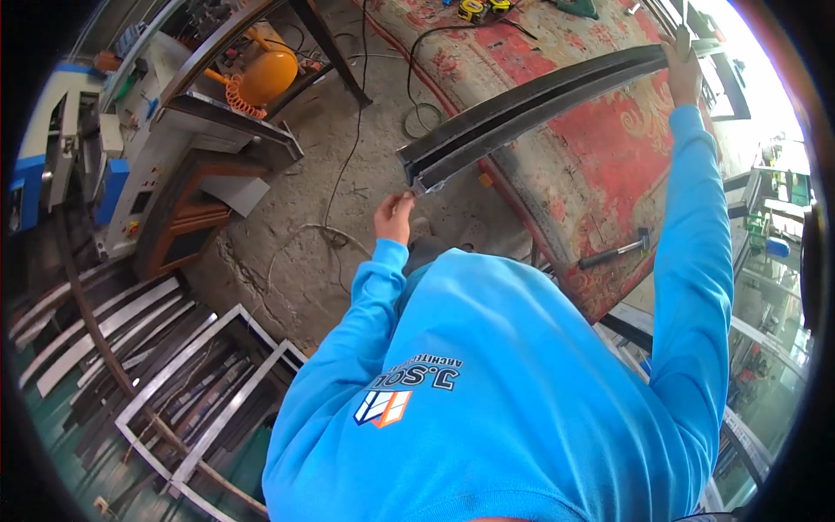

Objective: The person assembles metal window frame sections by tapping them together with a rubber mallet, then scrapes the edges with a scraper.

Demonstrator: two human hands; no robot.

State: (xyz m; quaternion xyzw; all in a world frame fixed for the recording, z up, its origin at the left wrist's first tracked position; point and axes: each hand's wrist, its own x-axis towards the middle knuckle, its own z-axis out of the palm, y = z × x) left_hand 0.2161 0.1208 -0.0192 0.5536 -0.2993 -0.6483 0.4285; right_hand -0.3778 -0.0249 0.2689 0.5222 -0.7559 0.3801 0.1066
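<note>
A long dark metal profile (539,100) with a channel along its length slants over the carpet-covered table, its near end sticking out past the table edge. My right hand (683,71) is closed around the far end of this profile. At the near end, my left hand (396,216) has its fingers pinched together just under the profile's corner. A shiny, crumpled bit shows at that corner; whether the fingertips hold it or the metal itself is too small to make out.
On the red patterned carpet (609,165) lie a hammer (615,250) and a yellow tape measure (472,10). An orange compressor tank (268,76) stands at left. Cables (355,130) cross the floor. Metal frames (187,435) and stacked profiles fill the lower left.
</note>
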